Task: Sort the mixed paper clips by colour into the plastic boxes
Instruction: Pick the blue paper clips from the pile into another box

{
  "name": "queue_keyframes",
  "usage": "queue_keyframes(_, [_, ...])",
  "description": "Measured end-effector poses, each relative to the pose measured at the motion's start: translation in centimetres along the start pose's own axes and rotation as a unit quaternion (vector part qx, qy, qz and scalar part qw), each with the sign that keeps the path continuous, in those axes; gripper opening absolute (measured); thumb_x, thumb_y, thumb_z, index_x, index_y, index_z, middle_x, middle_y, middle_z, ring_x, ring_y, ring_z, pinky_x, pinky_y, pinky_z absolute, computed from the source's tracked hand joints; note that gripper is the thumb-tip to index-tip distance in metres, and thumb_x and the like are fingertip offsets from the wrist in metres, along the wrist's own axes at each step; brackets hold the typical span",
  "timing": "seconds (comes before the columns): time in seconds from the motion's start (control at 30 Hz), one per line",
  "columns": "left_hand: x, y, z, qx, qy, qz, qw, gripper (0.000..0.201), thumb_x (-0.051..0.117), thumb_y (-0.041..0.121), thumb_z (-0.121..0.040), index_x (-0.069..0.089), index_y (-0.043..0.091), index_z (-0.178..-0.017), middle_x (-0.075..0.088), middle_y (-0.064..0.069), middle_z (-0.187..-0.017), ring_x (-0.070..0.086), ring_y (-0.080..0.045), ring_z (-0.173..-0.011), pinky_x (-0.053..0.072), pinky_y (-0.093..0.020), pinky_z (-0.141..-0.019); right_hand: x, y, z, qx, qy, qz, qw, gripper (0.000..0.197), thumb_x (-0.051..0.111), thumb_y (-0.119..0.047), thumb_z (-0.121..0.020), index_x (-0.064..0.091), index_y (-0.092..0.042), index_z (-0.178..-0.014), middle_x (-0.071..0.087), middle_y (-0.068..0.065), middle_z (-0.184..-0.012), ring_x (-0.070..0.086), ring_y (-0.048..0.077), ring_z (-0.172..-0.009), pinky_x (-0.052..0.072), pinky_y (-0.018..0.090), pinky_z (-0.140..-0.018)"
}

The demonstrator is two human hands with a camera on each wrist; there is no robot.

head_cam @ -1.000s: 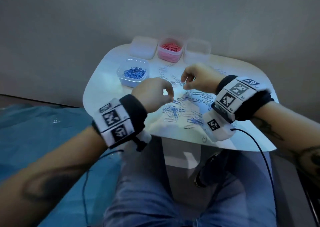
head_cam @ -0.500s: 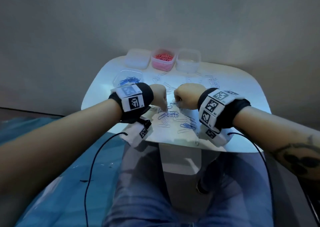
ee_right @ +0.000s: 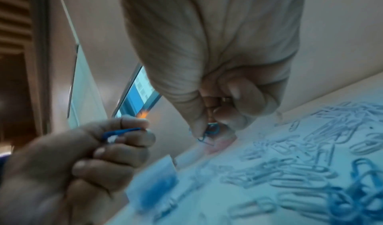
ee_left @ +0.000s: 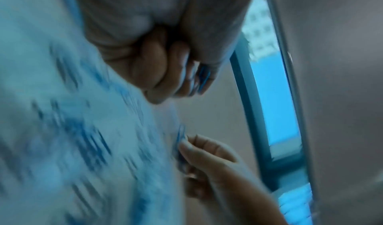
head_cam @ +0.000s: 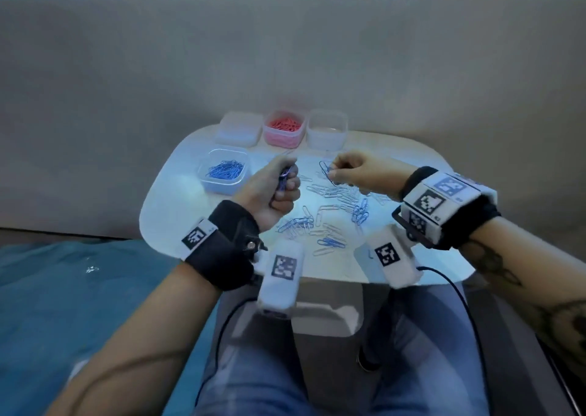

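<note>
1. The left hand (head_cam: pixel 275 190) is raised over the table, its fingers curled round a few blue wire paper clips (head_cam: pixel 284 176) pinched against the thumb.
2. The right hand (head_cam: pixel 355 170) is curled too, with thumb and forefinger nipping a dark blue wire paper clip (head_cam: pixel 325 170) that stands up from its fingertips (ee_right: pixel 196 130).
3. The two hands are apart, the left at nine o'clock of the right.
4. Below them a loose scatter of blue and pale wire paper clips (head_cam: pixel 336 212) lies on the small rounded white table (head_cam: pixel 171 212).
5. At ten o'clock of the left hand sits a clear plastic box of blue clips (head_cam: pixel 224 171).
6. At twelve o'clock, along the far edge, stand a lidded clear box (head_cam: pixel 239 128), a box of red clips (head_cam: pixel 283 128) and a clear open box (head_cam: pixel 326 128).
</note>
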State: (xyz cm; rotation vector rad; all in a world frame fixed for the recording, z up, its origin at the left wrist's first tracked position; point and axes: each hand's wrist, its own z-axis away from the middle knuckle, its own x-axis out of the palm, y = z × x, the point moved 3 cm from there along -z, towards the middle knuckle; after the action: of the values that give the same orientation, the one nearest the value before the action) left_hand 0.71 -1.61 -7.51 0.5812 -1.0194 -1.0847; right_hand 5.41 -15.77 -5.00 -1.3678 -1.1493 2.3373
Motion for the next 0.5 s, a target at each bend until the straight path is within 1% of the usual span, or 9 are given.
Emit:
queue_keyframes(0.03, [0.4, -0.1, 0.0, 0.014, -0.007, 0.07, 0.997, 0.033, 0.033, 0.02, -0.095, 0.034, 0.017, -0.062, 0.036, 0.007, -0.041, 0.023, -0.001, -0.028, 0.011, -0.01, -0.027, -0.3, -0.4, 0.6, -0.008, 0.003, -0.04, 0.999, 0.016, 0.05, -0.016, -0.094, 0.052, -0.015, -0.078, 0.046, 0.002, -0.074, 0.036, 0.01, -0.059, 0.031, 0.016, -0.049])
queue_keyframes(0.1, [1.1, -0.3, -0.2, 0.035, -0.007, 0.186, 0.982, 0.029, 0.031, 0.015, -0.092, 0.037, 0.015, -0.064, 0.04, 0.005, -0.045, 0.027, -0.003, -0.031, 0.015, -0.011, -0.028, -0.8, -1.7, 1.6, -0.029, 0.021, -0.082, 0.996, 0.013, 0.053, -0.017, -0.092, 0.055, -0.011, -0.081, 0.048, 0.004, -0.075, 0.037, 0.01, -0.06, 0.031, 0.019, -0.05])
queue_keyframes(0.13, [1.5, -0.5, -0.3, 0.041, -0.003, 0.229, 0.973, 0.028, 0.03, 0.013, -0.091, 0.037, 0.015, -0.065, 0.04, 0.004, -0.047, 0.029, -0.004, -0.032, 0.017, -0.011, -0.028, -1.0, -2.3, 2.0, -0.04, 0.027, -0.087, 0.995, 0.011, 0.054, -0.017, -0.092, 0.056, -0.009, -0.084, 0.047, 0.004, -0.072, 0.037, 0.009, -0.058, 0.031, 0.017, -0.048])
queue_keyframes(0.2, [2.3, -0.8, -0.5, 0.045, 0.005, 0.279, 0.959, 0.028, 0.029, 0.015, -0.091, 0.038, 0.016, -0.065, 0.039, 0.004, -0.048, 0.031, -0.006, -0.034, 0.019, -0.012, -0.029, -0.9, -3.3, 2.3, -0.057, 0.037, -0.084, 0.994, 0.009, 0.055, -0.016, -0.091, 0.055, -0.009, -0.086, 0.042, 0.001, -0.066, 0.035, 0.004, -0.047, 0.029, 0.011, -0.042])
queue_keyframes(0.23, [2.8, -0.8, -0.5, 0.049, 0.007, 0.291, 0.955, 0.029, 0.03, 0.019, -0.092, 0.037, 0.017, -0.064, 0.038, 0.005, -0.047, 0.032, -0.006, -0.034, 0.018, -0.012, -0.029, -0.8, -3.7, 2.3, -0.064, 0.044, -0.082, 0.994, 0.009, 0.056, -0.015, -0.091, 0.054, -0.009, -0.084, 0.042, -0.001, -0.064, 0.035, 0.001, -0.041, 0.027, 0.008, -0.039])
queue_keyframes(0.3, [3.5, -0.8, -0.5, 0.071, 0.018, 0.304, 0.95, 0.036, 0.034, 0.033, -0.095, 0.036, 0.019, -0.062, 0.036, 0.006, -0.045, 0.031, -0.005, -0.033, 0.017, -0.012, -0.029, -0.5, -4.2, 1.9, -0.078, 0.07, -0.079, 0.991, 0.016, 0.057, -0.011, -0.089, 0.053, -0.01, -0.074, 0.048, -0.005, -0.063, 0.042, -0.004, -0.036, 0.03, 0.007, -0.038])
queue_keyframes(0.37, [3.8, -0.7, -0.5, 0.107, 0.042, 0.287, 0.951, 0.041, 0.043, 0.044, -0.093, 0.037, 0.019, -0.062, 0.035, 0.008, -0.043, 0.029, -0.002, -0.032, 0.016, -0.012, -0.028, -0.4, -4.3, 1.5, -0.091, 0.103, -0.078, 0.987, 0.021, 0.058, -0.007, -0.088, 0.05, -0.013, -0.07, 0.054, -0.008, -0.063, 0.048, -0.009, -0.04, 0.035, 0.006, -0.043])
queue_keyframes(0.43, [3.9, -0.6, -0.5, 0.15, 0.067, 0.239, 0.957, 0.034, 0.049, 0.041, -0.092, 0.04, 0.018, -0.068, 0.034, 0.01, -0.042, 0.027, -0.001, -0.032, 0.017, -0.011, -0.028, -0.3, -4.2, 1.2, -0.101, 0.131, -0.066, 0.984, 0.02, 0.061, -0.009, -0.086, 0.051, -0.014, -0.07, 0.054, -0.008, -0.062, 0.051, -0.004, -0.048, 0.037, 0.01, -0.049])
queue_keyframes(0.5, [3.8, -0.7, -0.5, 0.182, 0.086, 0.201, 0.959, 0.03, 0.047, 0.033, -0.095, 0.041, 0.017, -0.071, 0.034, 0.011, -0.042, 0.025, 0.0, -0.033, 0.018, -0.011, -0.029, -0.2, -4.0, 1.0, -0.104, 0.142, -0.068, 0.982, 0.02, 0.064, -0.01, -0.085, 0.052, -0.015, -0.069, 0.053, -0.006, -0.062, 0.048, 0.004, -0.055, 0.035, 0.014, -0.051])
